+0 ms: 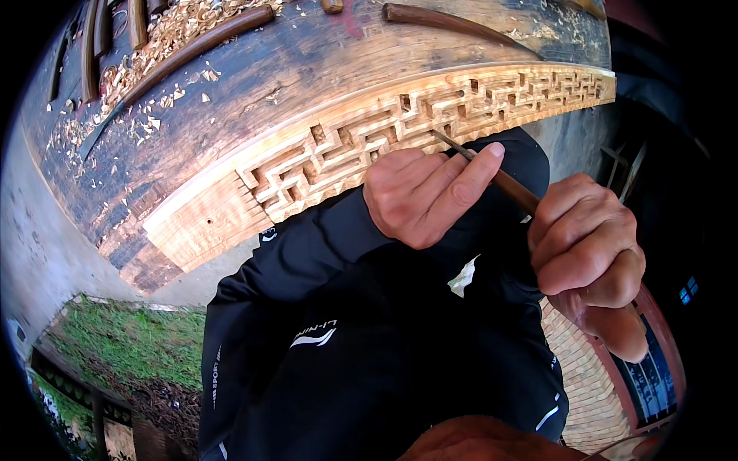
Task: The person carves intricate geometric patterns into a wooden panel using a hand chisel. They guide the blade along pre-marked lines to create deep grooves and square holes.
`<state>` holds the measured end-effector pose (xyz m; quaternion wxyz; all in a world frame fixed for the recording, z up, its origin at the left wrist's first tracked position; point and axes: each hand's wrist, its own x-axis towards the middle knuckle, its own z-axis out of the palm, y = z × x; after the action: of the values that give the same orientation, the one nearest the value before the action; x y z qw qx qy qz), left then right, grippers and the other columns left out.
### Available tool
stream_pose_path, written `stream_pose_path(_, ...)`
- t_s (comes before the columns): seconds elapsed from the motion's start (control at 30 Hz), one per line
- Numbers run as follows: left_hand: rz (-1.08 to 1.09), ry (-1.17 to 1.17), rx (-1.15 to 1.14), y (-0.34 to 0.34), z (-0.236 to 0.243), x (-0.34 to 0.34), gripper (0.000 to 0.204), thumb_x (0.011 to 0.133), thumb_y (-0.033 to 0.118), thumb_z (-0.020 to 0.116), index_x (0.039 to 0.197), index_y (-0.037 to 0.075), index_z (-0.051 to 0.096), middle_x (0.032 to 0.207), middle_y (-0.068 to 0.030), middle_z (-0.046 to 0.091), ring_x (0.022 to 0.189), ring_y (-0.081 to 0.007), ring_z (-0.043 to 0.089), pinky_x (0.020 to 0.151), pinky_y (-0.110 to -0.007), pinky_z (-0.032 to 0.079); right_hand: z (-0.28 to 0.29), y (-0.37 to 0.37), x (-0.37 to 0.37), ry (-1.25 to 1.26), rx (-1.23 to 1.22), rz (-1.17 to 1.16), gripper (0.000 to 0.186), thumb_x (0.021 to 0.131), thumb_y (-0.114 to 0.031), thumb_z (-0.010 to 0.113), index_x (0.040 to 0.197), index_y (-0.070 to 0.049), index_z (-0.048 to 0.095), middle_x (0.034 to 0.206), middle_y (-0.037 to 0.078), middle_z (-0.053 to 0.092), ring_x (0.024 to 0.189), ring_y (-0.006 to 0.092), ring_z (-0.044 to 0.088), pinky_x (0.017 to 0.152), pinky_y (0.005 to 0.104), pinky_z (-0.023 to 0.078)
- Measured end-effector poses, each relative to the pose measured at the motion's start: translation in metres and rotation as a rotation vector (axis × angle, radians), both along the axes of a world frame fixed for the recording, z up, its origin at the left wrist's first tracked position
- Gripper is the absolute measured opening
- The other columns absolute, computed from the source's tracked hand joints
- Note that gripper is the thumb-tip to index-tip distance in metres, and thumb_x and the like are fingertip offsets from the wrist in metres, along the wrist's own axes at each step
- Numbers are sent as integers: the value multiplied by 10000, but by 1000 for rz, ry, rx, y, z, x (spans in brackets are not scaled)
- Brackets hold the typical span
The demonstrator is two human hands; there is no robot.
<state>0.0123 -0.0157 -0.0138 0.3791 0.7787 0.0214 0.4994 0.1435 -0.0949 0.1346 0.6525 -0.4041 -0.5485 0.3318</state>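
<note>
A long pale wooden board (196, 211) carved with a raised, angular lattice pattern and small square holes lies along the near edge of the workbench. My right hand (588, 246) is wrapped round the brown wooden handle of a carving chisel (513, 190). Close to the blade, my left hand (430, 196) grips the same chisel, with its fingers curled and one stretched along the shaft. The narrow tip meets the carved pattern near the middle of the board. Part of the handle is hidden inside my right fist.
On the dark, worn workbench (254, 107) rest a long-handled chisel (192, 54) at left and another wooden-handled tool (453, 27) at the back. Several more handles (90, 54) and a heap of wood shavings (181, 31) occupy the far left. Grass (127, 342) shows below.
</note>
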Motion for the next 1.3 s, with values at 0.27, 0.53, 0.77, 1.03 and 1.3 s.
stream_pose_path(0.27, -74, 2, -49, 4, 0, -3, 623, 792, -101, 811, 1402, -118, 685, 764, -60, 706, 530, -133, 594, 478, -290, 406, 11, 8, -6, -135, -155, -61, 697, 1116, -722, 448, 721, -149, 411, 614, 47, 663, 377, 85, 512, 356, 230, 337)
stream_pose_path(0.53, -77, -9, -88, 7, 0, -3, 636, 758, -122, 805, 1384, -123, 691, 709, -32, 639, 509, -138, 580, 478, -291, 412, 14, 20, -17, -155, -223, -113, 659, 1147, -646, 453, 727, -139, 436, 623, 61, 666, 377, 90, 512, 350, 245, 332)
stream_pose_path(0.77, -85, 27, -105, 7, 4, -5, 596, 749, -118, 788, 1340, -115, 718, 670, -24, 616, 495, -138, 589, 473, -294, 427, 5, 16, -15, -110, -173, -124, 638, 1161, -581, 459, 708, -134, 433, 628, 65, 671, 372, 89, 505, 353, 242, 335)
stream_pose_path(1.03, -32, 14, -121, 1, 2, -1, 565, 763, -110, 772, 1326, -118, 718, 663, -29, 615, 494, -148, 599, 470, -292, 433, -6, 11, -11, -104, -123, -144, 526, 1163, -490, 508, 759, -162, 432, 626, 51, 634, 396, 71, 514, 348, 232, 356)
stream_pose_path(1.3, -72, 34, -95, 6, 3, -5, 556, 738, -99, 766, 1293, -115, 734, 660, -33, 624, 506, -169, 622, 471, -308, 444, -6, 7, -43, -261, -110, -475, 428, 1132, -309, 577, 765, -172, 404, 616, 35, 543, 423, 147, 484, 435, 312, 436)
